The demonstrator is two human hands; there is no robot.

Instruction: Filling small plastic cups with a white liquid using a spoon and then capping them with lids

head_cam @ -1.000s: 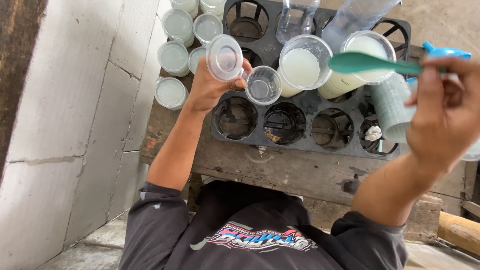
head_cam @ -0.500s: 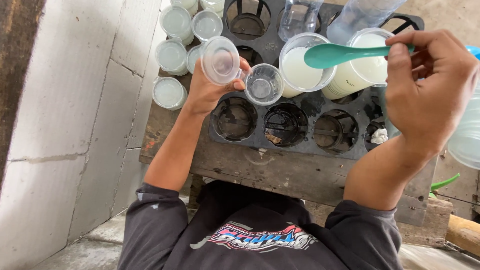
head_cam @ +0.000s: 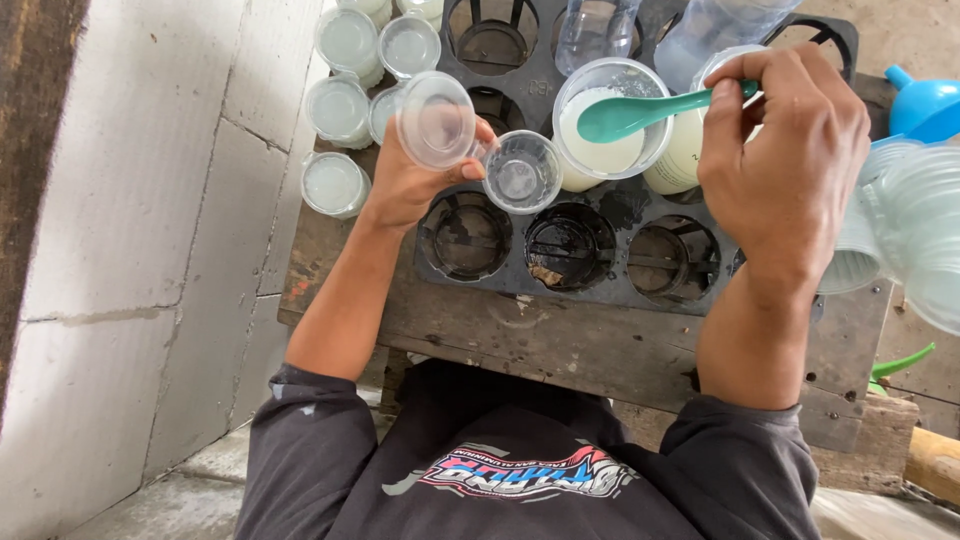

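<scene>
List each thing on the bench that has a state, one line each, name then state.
small cup: open, empty, held in left hand
lid: off, held up
spoon: held by right hand, over tub
tub: open, holds white liquid
sealed cups: lidded, filled
tray: front holes empty

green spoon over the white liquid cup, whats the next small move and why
Probably dip the green spoon into the cup of white liquid: the right hand holds it just above that cup, while the left hand holds an empty small clear cup and its lid alongside.
</scene>
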